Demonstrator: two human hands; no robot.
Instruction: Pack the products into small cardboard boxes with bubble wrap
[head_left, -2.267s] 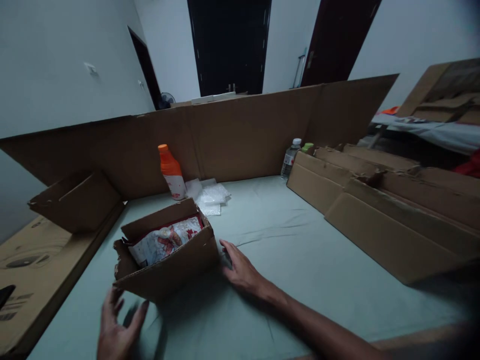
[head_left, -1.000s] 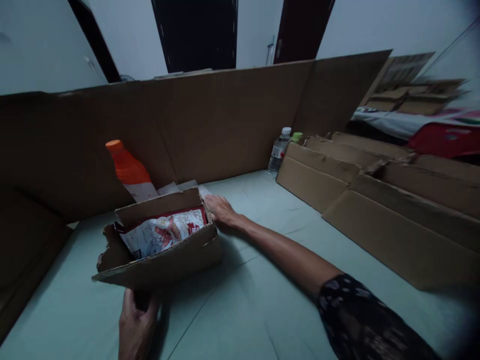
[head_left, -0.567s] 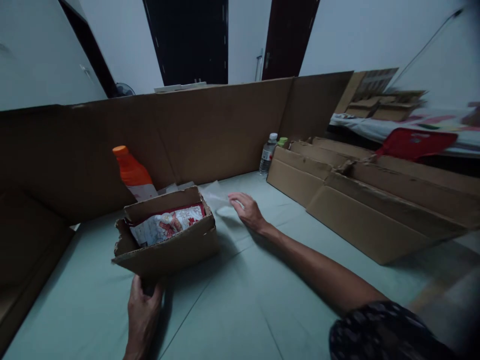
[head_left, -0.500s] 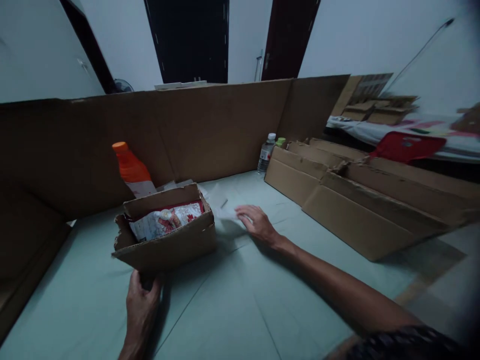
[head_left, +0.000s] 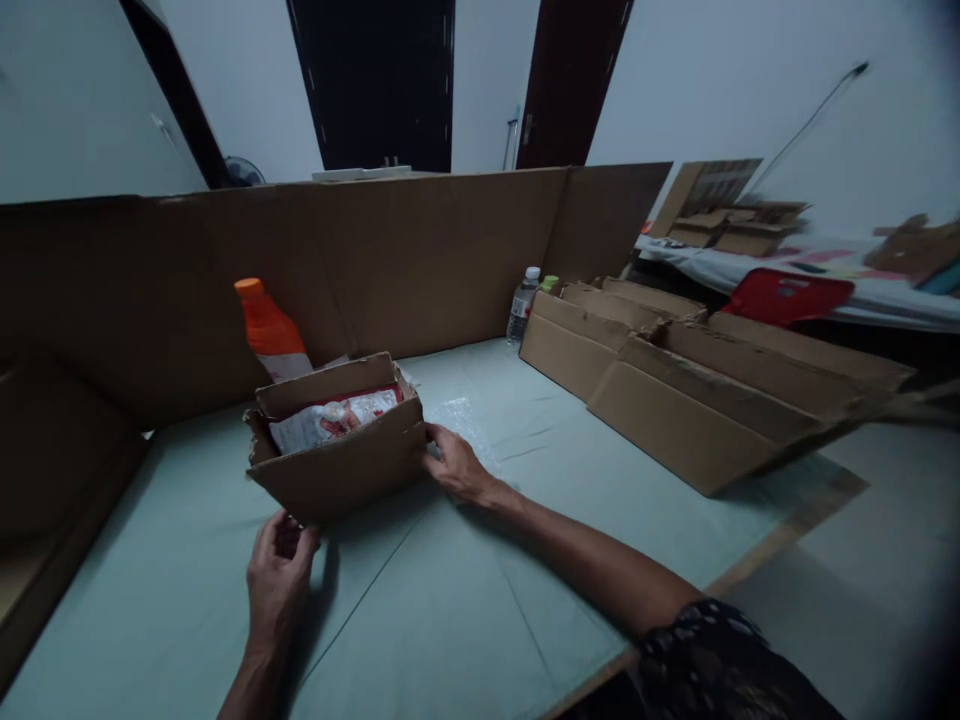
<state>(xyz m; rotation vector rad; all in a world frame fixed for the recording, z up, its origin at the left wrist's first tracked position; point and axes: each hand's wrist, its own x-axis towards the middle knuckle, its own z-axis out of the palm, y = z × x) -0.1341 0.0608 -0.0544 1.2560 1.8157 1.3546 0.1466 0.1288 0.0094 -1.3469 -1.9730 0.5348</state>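
A small open cardboard box [head_left: 352, 470] sits in front of me, holding a white and red printed packet [head_left: 337, 420]. My right hand [head_left: 457, 465] is at the box's right end, its fingers bent against that wall and their tips partly hidden. Just below the box's front left part is my left hand [head_left: 281, 565], fingers curled in toward the thumb; whatever lies between them cannot be made out. Behind the box leans an orange-capped bottle [head_left: 274, 335] with an orange top and pale lower part. A clear plastic sheet [head_left: 457, 415] lies flat beyond my right hand.
Several open cardboard boxes [head_left: 690, 400] stand in a group on the right of the pale green tabletop [head_left: 420, 600]. A clear water bottle [head_left: 521, 308] and a green-capped bottle [head_left: 550, 284] are behind them. A tall cardboard wall [head_left: 442, 260] borders the back.
My right hand has moved left from the clear plastic to the box's right end. The plastic now lies flat. My left hand has curled closer under the box's front edge.
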